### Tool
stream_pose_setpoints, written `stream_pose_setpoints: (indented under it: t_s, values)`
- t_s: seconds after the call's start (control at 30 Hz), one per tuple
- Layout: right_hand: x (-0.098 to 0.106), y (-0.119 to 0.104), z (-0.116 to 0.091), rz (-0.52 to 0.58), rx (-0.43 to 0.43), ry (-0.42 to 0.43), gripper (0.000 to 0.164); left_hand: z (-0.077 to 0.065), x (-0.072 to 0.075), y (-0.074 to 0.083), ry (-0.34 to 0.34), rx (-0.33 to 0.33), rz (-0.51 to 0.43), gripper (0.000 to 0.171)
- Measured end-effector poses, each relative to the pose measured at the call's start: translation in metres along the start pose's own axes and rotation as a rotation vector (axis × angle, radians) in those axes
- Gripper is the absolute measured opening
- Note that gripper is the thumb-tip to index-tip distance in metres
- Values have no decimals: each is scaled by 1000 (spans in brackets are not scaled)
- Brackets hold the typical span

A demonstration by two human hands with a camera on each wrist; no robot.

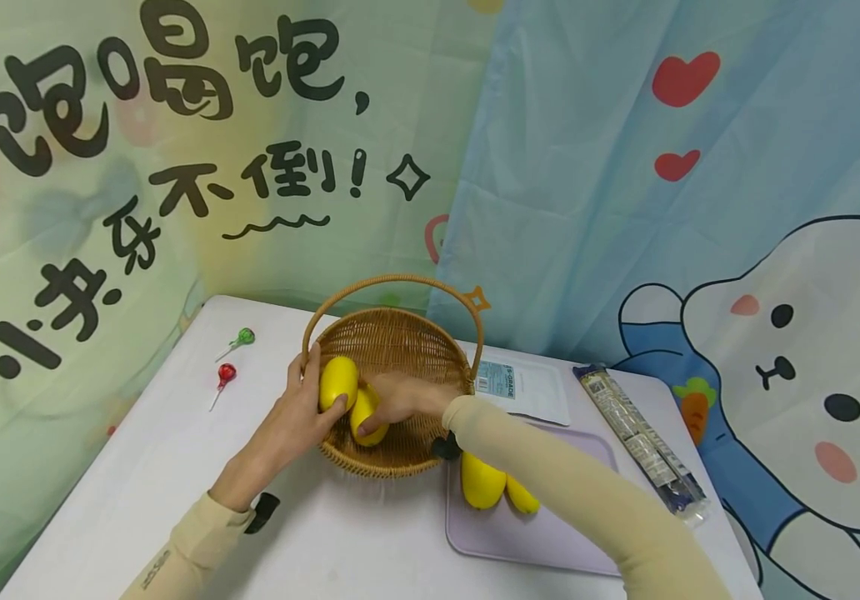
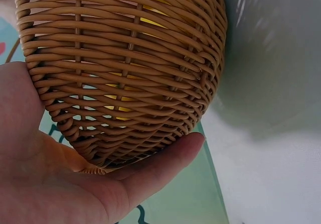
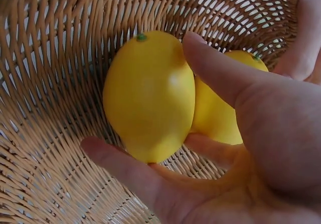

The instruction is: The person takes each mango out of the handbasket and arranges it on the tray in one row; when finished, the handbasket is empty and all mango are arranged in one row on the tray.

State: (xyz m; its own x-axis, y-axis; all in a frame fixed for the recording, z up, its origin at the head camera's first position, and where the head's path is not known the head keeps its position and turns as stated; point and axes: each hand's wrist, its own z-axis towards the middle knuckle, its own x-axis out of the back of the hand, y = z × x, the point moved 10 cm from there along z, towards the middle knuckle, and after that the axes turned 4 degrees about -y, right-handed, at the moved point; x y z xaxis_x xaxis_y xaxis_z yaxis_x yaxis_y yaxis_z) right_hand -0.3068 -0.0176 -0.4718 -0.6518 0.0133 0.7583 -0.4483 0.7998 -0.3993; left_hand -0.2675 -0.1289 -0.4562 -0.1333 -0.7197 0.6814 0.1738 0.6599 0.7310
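Note:
In the head view, a brown wicker basket (image 1: 355, 463) with an arched handle stands on the white table. My left hand (image 1: 302, 408) grips its left rim; the left wrist view has this hand (image 2: 80, 189) against the woven wall. Two yellow lemons lie inside: one (image 1: 338, 382) beside the left hand, another (image 3: 145, 103) under my right hand (image 1: 400, 396). The thumb (image 3: 215, 63) of the right hand lies at that lemon's side, with spread fingers (image 3: 130, 176) around its lower end. How firmly they touch it is unclear.
Right of the basket, a lavender tray (image 1: 520, 550) bears two lemons (image 1: 484, 482), partly under the right sleeve. Behind it lies a white packet (image 1: 538, 392); a long dark package (image 1: 640, 442) is farther right. Green (image 1: 245, 336) and red (image 1: 227, 372) lollipops lie at left.

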Motion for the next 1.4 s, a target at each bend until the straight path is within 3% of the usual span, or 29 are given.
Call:
stream_pose_setpoints:
  t_s: [0.27,0.53,0.8,1.0,1.4]
  values:
    - [-1,1,-1,19,-62,42,93,0,0,1,1,-3,6,90]
    - [-1,3,-1,-45,-91,38,89,0,1,2,0,-11,4,90]
    - [-3,7,-4,-31,-130,35,97,1,0,2,-7,-9,7,91]
    - [-4,7,-5,17,-133,55,100,0,-2,2,-14,-9,6,92]
    - [6,16,-18,-90,-115,48,95,0,-1,-1,-28,28,3,95]
